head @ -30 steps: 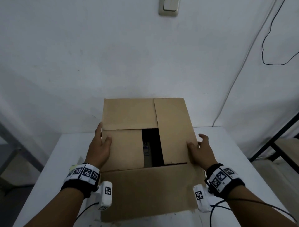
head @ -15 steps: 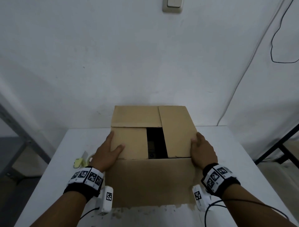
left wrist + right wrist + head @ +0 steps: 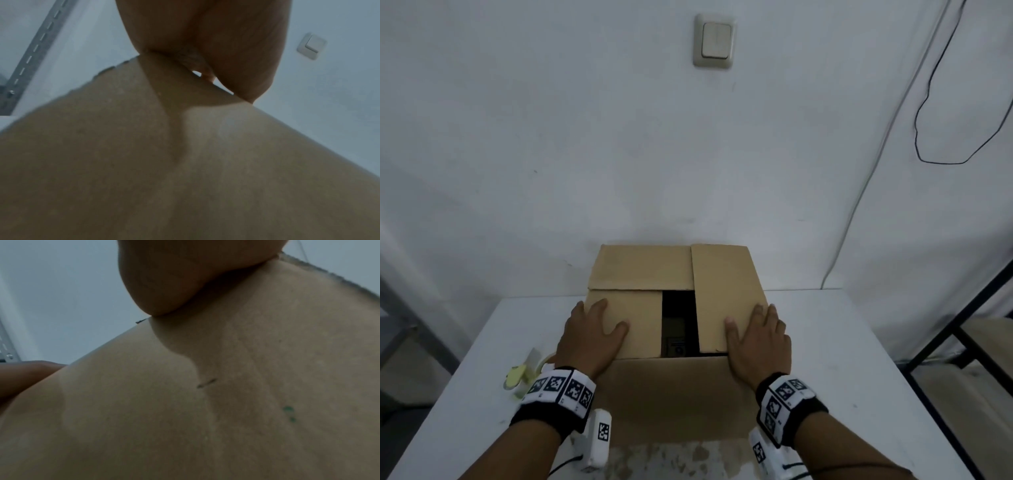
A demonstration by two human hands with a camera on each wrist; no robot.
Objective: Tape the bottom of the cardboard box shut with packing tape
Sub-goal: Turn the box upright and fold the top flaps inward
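A brown cardboard box [image 3: 643, 270] stands on the white table [image 3: 842, 342], its flaps folded in with a dark gap [image 3: 678, 308] left between them. My left hand [image 3: 592, 329] lies flat on the left flap, thumb spread toward the gap. On the right flap rests my right hand [image 3: 756, 339], fingers straight near the box's right edge. In the left wrist view the palm [image 3: 205, 32] presses cardboard [image 3: 185, 162]. The right wrist view shows the same, palm [image 3: 174, 272] on cardboard [image 3: 226, 402]. A tape roll [image 3: 542, 361] lies left of the box, partly hidden by my left wrist.
A yellow-green object [image 3: 515, 375] lies beside the tape roll. The white wall carries a light switch [image 3: 716, 41] and a hanging black cable [image 3: 928, 144]. A dark metal frame [image 3: 955, 329] stands to the right of the table.
Both hands have shifted from the box's side edges onto the top of the flaps and now press flat. The camera has lifted, showing more wall.
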